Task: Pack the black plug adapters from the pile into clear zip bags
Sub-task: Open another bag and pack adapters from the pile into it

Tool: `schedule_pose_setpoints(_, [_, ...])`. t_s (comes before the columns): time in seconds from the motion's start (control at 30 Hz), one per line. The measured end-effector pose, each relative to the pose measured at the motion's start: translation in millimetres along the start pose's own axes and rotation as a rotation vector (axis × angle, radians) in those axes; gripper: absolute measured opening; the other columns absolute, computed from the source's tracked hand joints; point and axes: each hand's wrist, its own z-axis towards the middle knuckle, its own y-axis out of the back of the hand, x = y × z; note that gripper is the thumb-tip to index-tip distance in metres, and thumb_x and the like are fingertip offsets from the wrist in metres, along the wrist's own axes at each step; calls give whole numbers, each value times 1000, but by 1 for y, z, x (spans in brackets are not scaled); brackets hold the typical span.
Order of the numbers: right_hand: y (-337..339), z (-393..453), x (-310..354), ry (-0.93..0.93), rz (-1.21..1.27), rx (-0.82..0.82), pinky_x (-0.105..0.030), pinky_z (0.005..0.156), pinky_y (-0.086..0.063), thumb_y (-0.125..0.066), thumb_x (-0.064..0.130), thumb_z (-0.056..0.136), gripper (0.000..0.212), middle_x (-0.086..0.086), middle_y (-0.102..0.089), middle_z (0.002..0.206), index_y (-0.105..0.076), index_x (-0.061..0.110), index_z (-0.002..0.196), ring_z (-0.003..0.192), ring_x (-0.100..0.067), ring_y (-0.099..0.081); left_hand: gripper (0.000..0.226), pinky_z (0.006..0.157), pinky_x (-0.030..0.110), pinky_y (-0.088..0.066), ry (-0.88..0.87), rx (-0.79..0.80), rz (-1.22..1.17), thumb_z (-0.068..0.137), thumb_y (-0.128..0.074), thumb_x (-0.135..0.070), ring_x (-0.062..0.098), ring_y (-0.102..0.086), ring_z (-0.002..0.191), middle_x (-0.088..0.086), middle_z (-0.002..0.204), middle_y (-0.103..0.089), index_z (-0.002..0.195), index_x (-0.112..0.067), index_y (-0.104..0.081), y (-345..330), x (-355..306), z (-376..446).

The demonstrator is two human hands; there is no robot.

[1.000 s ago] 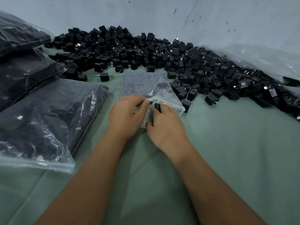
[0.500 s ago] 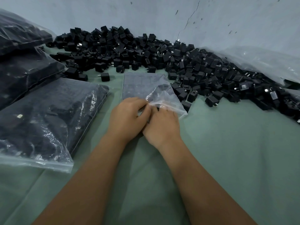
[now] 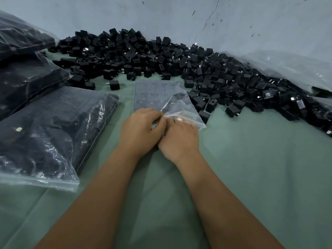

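While both hands meet at the mouth of a clear zip bag point(image 3: 181, 109), the left hand point(image 3: 142, 130) pinches its edge with thumb and curled fingers and the right hand point(image 3: 179, 139) grips the rim beside it. That bag lifts off a flat stack of empty bags point(image 3: 152, 94) on the green-covered desk point(image 3: 251, 159). Behind lies the pile of black plug adapters point(image 3: 179, 63); filled bags point(image 3: 50, 130) sit left.

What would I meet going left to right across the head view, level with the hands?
Filled zip bag → left hand → right hand, both pinching the clear zip bag → bare green cloth → edge of the adapter pile.
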Motion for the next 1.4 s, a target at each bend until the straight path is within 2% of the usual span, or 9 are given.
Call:
schedule_pose_setpoints(0.47, [-7,4,-3,5,-5,42,-37,98,-30,-38,39,91,37,-1,-58,124,-51,24,123,117,-24,-51,24,64,29,-36,-13,4,5,92,-54,-26,20,-55,78,-4,75,-60,78,-12,-69,0,-2,0])
schedule_pose_setpoints(0.63, [-6,4,-3,10,7,46,-37,98,-30,-38,40,92,36,1,-59,124,-53,26,121,118,-24,-51,28,67,35,-44,0,22,-2,93,-52,-28,20,-57,81,-1,80,-64,83,-11,-71,1,-2,0])
schedule_pose_setpoints(0.77, [6,-2,-4,180,46,-191,-32,73,-36,-47,25,86,19,-1,-67,92,-64,18,90,89,-24,-60,24,69,39,-44,46,24,-4,97,-54,-25,21,-55,82,-1,82,-63,86,-10,-68,0,2,2])
schedule_pose_setpoints(0.87, [18,-11,-9,304,240,-572,-29,53,-32,-47,13,82,23,-6,-59,66,-62,8,66,57,-24,-52,28,65,41,-43,66,61,-5,98,-52,-27,24,-54,77,1,78,-61,83,-7,-64,-1,5,2])
schedule_pose_setpoints(0.93, [25,-12,-16,300,341,-779,-30,49,-31,-45,10,79,21,-7,-56,66,-61,5,66,55,-24,-48,25,65,37,-42,65,100,17,98,-53,-28,21,-54,80,0,82,-63,86,-10,-66,-2,6,2])
schedule_pose_setpoints(1.0, [26,-6,-29,162,460,-824,-31,55,-39,-43,7,76,22,-7,-59,81,-64,6,79,70,-24,-55,23,66,34,-41,65,145,48,97,-53,-30,18,-54,83,-2,86,-64,89,-14,-67,-3,7,2])
schedule_pose_setpoints(1.23, [15,13,-91,-466,840,-366,-37,100,-42,-49,9,84,39,6,-55,115,-64,23,117,114,-19,-51,18,69,31,-39,65,224,59,94,-54,-30,16,-53,93,-7,91,-58,102,-24,-69,-4,8,1])
schedule_pose_setpoints(1.33, [12,12,-92,-490,789,-180,-41,101,-43,-55,27,76,40,7,-62,114,-65,34,114,113,-17,-54,24,74,30,-40,83,265,71,93,-56,-31,18,-52,101,-8,95,-57,116,-28,-66,-4,7,2])
schedule_pose_setpoints(1.4, [11,12,-90,-486,767,-184,-41,96,-46,-59,31,76,31,11,-66,99,-66,35,106,104,-17,-59,32,78,31,-42,79,279,91,92,-58,-31,18,-53,104,-7,100,-59,124,-31,-61,-3,5,1])
